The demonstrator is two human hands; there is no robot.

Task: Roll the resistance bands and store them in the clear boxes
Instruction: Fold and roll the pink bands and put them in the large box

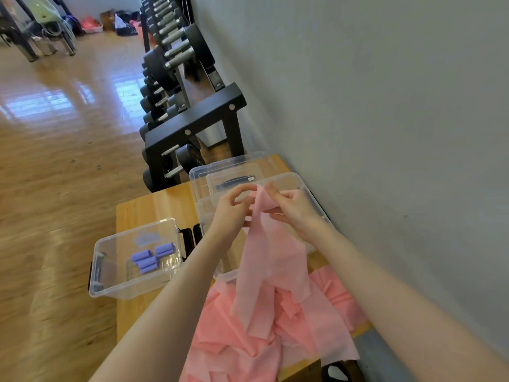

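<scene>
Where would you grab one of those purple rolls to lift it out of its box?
Pinch a purple roll across its rounded sides with the fingers, coming straight down through the clear box's open top. The rolls lie flat on the bottom, close together, so their ends are harder to reach.

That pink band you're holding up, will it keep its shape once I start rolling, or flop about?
Likely floppy: the pink band hangs limp from both hands, left hand and right hand, its tail draping onto the pink pile. Probably light and thin. The purple rolls suggest rolls hold once boxed.
</scene>
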